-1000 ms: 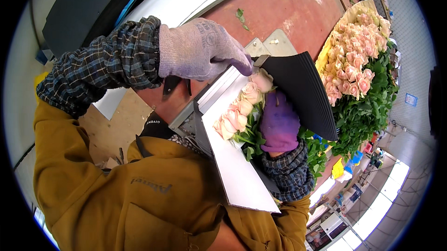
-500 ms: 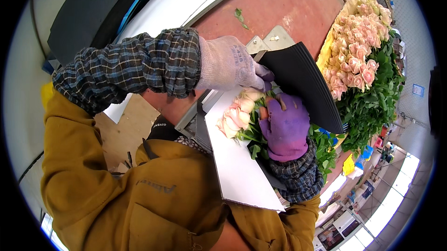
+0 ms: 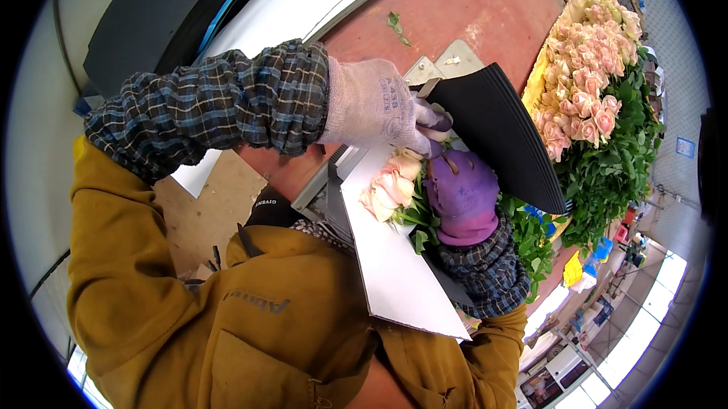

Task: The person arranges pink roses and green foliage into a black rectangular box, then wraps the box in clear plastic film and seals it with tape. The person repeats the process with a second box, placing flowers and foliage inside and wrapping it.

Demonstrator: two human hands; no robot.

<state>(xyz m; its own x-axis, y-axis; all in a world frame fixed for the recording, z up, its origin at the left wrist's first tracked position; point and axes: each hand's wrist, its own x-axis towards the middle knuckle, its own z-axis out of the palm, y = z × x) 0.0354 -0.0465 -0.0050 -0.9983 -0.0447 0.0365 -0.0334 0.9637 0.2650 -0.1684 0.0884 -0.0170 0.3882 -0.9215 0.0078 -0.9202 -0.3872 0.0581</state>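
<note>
A small bunch of pale pink roses (image 3: pixel 394 184) lies against a folded white board (image 3: pixel 402 280) in front of me, its leaves and stems running under my hands. My left hand (image 3: pixel 379 109), in a greyish lavender glove, reaches across above the roses with its fingers curled. My right hand (image 3: pixel 461 193), in a purple glove, is bent over the stems and leaves, its fingertips meeting those of the left. What the fingers of either hand grip is hidden. Just beyond them stands a black ribbed sheet (image 3: pixel 497 124), curved upright beside the bunch.
At the right lies a large bundle of pink roses (image 3: pixel 584 79) with thick green foliage (image 3: pixel 607 166), partly backed by yellow-brown paper (image 3: pixel 537 79). A reddish tabletop (image 3: pixel 432 11) carries a loose leaf sprig (image 3: pixel 396 28) and a metal plate (image 3: pixel 455 56). A long white surface edges the table.
My right hand has moved up toward my left fingertips, and its fingers are more tucked in. The left fingers have shifted slightly. The roses stay in about the same place.
</note>
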